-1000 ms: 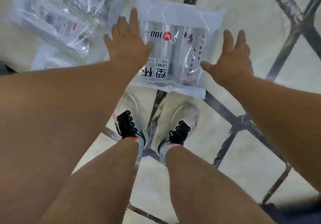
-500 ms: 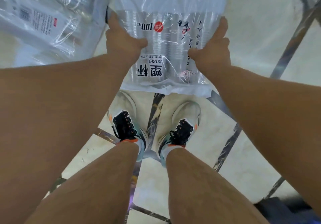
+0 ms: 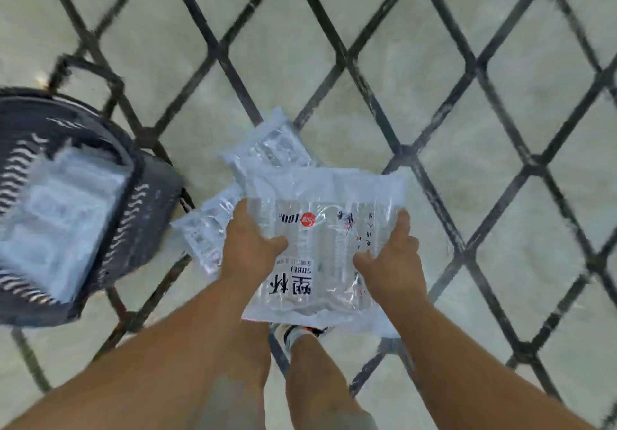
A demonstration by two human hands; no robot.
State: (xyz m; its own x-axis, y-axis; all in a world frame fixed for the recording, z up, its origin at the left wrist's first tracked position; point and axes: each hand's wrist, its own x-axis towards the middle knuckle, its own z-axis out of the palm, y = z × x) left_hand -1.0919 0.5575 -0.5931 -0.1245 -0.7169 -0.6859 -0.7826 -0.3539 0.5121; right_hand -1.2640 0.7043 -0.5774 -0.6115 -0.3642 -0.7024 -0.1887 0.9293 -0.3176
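A clear plastic pack of disposable cups (image 3: 320, 249), printed with a red dot and black characters, is lifted off the floor in front of me. My left hand (image 3: 248, 246) grips its left side, thumb on top. My right hand (image 3: 392, 257) grips its right side the same way. The pack hides most of my feet.
A dark slotted shopping basket (image 3: 140, 209) stands at the left with similar packs (image 3: 56, 209) inside. Two more clear packs (image 3: 267, 149) lie on the pale floor just beyond my hands. The floor has a black diamond line pattern (image 3: 414, 159).
Both hands went from open above the pack to gripping its sides and raised it. My view rose and swung, bringing the basket into sight at the left.
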